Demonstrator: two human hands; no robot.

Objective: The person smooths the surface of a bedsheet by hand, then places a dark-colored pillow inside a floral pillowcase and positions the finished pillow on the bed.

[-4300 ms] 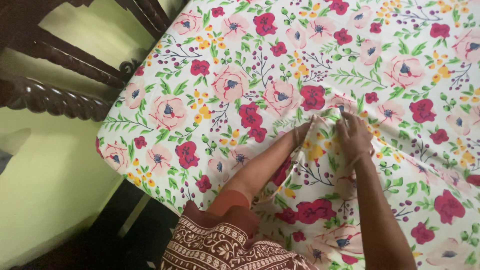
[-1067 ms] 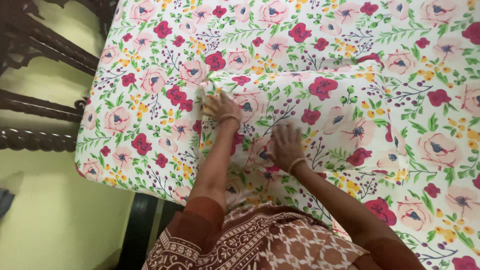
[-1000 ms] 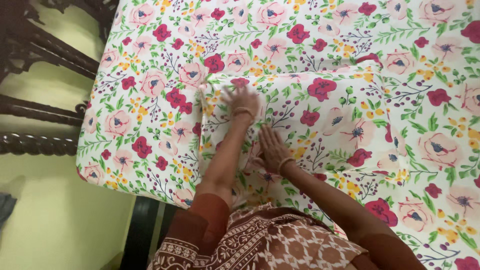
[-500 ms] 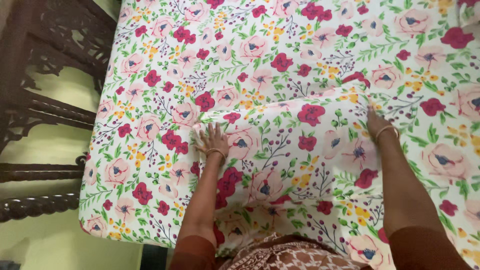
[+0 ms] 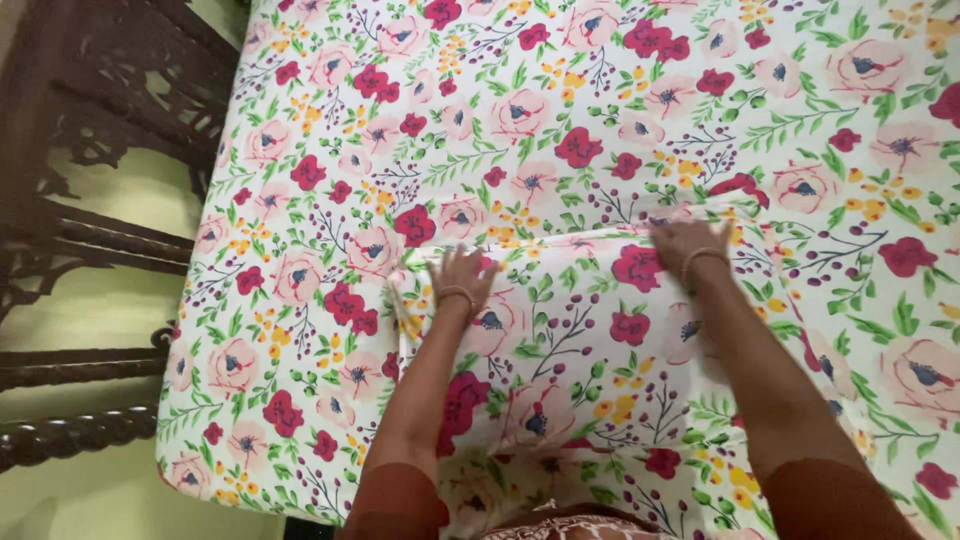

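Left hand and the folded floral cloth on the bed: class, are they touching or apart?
Touching. The head view shows the left hand lying flat, fingers spread, on the top left corner of the folded floral cloth, with no gap visible between palm and fabric.

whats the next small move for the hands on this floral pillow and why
Probably sweep both palms outward to flatten the cover. The left hand and right hand lie flat near the pillow's top edge, and its left corner by the left hand looks bunched against the sheet.
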